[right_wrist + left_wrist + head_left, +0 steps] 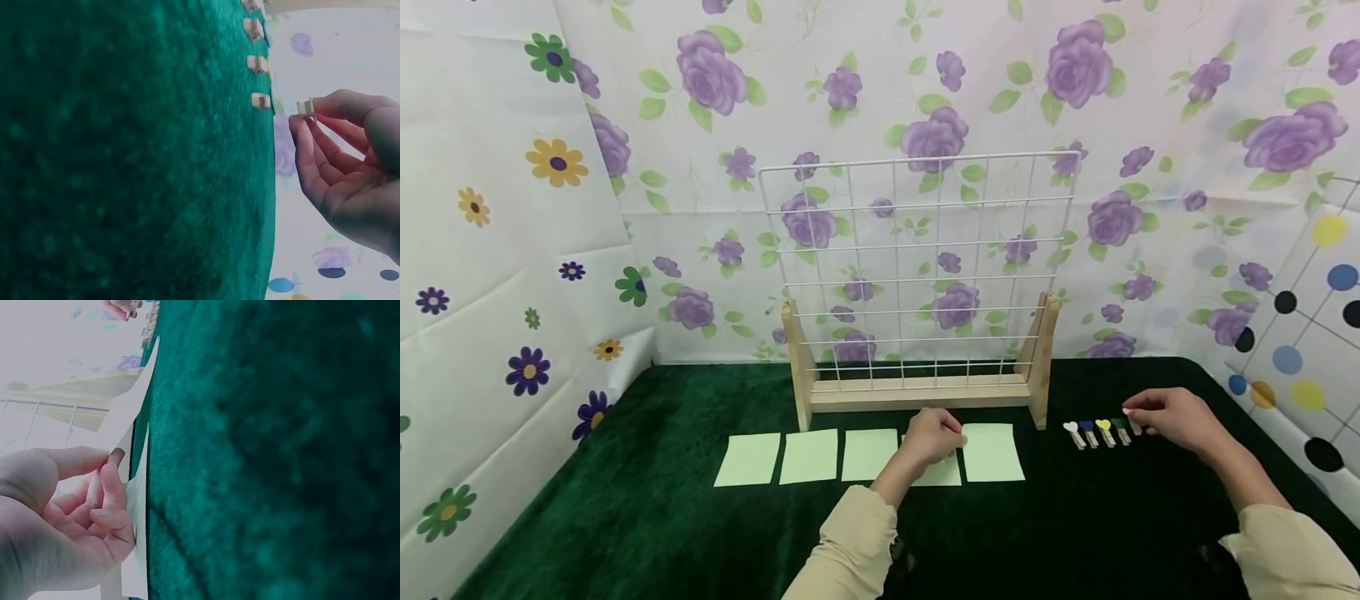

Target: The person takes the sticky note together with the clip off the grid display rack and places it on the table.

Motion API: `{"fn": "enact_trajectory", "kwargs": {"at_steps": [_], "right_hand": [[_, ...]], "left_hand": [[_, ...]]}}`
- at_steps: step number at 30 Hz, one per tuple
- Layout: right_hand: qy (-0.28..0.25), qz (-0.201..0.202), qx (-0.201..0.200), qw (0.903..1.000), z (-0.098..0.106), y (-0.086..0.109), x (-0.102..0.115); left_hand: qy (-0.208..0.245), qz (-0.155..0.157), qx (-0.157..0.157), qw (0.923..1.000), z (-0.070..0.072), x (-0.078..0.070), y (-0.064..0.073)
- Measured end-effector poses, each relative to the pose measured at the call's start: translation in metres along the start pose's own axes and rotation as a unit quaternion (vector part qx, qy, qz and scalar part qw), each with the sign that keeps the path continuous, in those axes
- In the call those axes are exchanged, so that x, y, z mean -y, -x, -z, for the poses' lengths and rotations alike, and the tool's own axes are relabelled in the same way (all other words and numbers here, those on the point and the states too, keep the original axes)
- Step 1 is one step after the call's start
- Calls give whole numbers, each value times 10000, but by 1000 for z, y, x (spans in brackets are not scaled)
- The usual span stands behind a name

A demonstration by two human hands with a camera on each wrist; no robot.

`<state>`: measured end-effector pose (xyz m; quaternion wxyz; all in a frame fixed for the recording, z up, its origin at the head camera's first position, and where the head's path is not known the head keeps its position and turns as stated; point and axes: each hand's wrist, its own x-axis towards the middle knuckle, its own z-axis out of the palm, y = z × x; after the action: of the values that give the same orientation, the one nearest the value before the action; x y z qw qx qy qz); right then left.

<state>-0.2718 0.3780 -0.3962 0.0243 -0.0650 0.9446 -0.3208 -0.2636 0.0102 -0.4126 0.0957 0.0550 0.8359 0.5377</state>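
My left hand point(931, 437) is over the row of pale green paper sheets, covering much of one sheet point(942, 475). Its thumb and forefinger pinch the left edge of the rightmost sheet point(992, 452), which slants up from the fingertips in the left wrist view. To the right, my right hand point(1176, 419) pinches a small wooden clothespin point(306, 109) between thumb and forefinger, held just off the cloth. Beside it lies a row of heart-topped clothespins: white point(1073, 433), blue point(1087, 432), yellow point(1105, 432) and dark green point(1122, 430).
A white wire grid point(917, 243) stands upright in a wooden base point(921, 398) behind the sheets. More sheets point(808, 456) lie to the left. Dark green cloth point(662, 500) covers the table, with flowered sheeting point(865, 67) at the back and sides.
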Motion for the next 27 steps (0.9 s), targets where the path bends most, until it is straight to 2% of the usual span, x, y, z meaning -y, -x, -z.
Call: {"fn": "enact_trajectory", "kwargs": {"at_steps": [9, 15, 20, 27], "right_hand": [[96, -139, 161, 9997, 6, -2, -10], [131, -280, 263, 9992, 3, -6, -17], [55, -392, 261, 9989, 1, -6, -21], [65, -302, 173, 9994, -1, -6, -20]], "left_hand": [[-625, -225, -250, 9975, -4, -3, 2], [-1242, -384, -377, 9908, -4, -4, 1], [-1514, -544, -406, 9861, -4, -3, 0], [-1980, -652, -485, 9768, -4, -5, 3]]}}
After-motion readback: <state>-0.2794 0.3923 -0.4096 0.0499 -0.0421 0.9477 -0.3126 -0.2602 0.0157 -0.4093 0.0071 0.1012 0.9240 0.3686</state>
